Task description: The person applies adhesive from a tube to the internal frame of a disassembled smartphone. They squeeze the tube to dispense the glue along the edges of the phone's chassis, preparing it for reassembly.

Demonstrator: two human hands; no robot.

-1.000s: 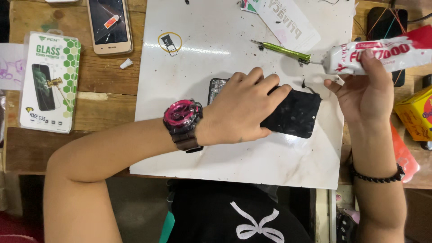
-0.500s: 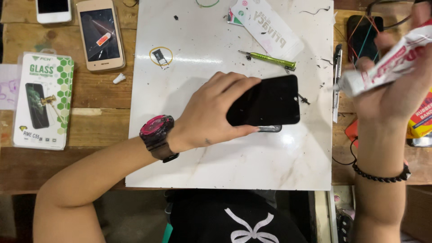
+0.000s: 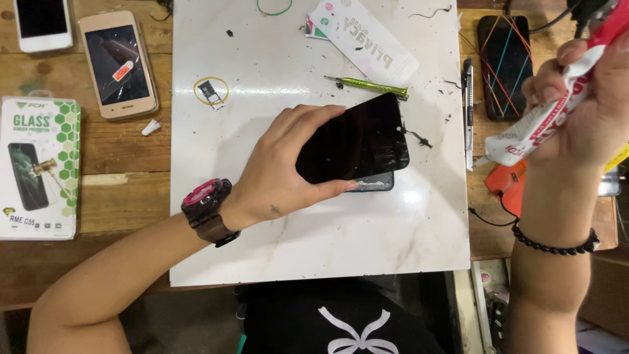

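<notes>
Repair bench, seen from above. Left hand (image 3: 288, 164) spread flat, fingers and thumb clamping a black phone screen panel (image 3: 360, 141) against the phone body (image 3: 375, 183) beneath, near the centre of the white marble slab (image 3: 262, 249). Right hand (image 3: 590, 111) raised at three o'clock, curled tight round a white-and-red glue tube (image 3: 544, 121), nozzle angled down and left, well clear of the panel.

Best handled, by the look of it, with steady even pressure along the panel's edges, corners lined up with the body before any squeeze of the tube (a thin bead seems safer than a blob, given the loose black flecks about).

Around the work: green screwdriver (image 3: 367, 86) just beyond the panel at twelve o'clock, nearly touching its top edge; white packaging sleeve (image 3: 363, 40) further out; small card tray inside a yellow ring (image 3: 211, 92) at ten o'clock; gold phone (image 3: 118, 64) and a boxed screen protector (image 3: 38, 167) off the slab at nine o'clock; dark phone (image 3: 504, 62) with coloured streaks at two o'clock. Black debris (image 3: 419, 139) right beside the panel's three o'clock edge, likely to get trapped in the seam.
</notes>
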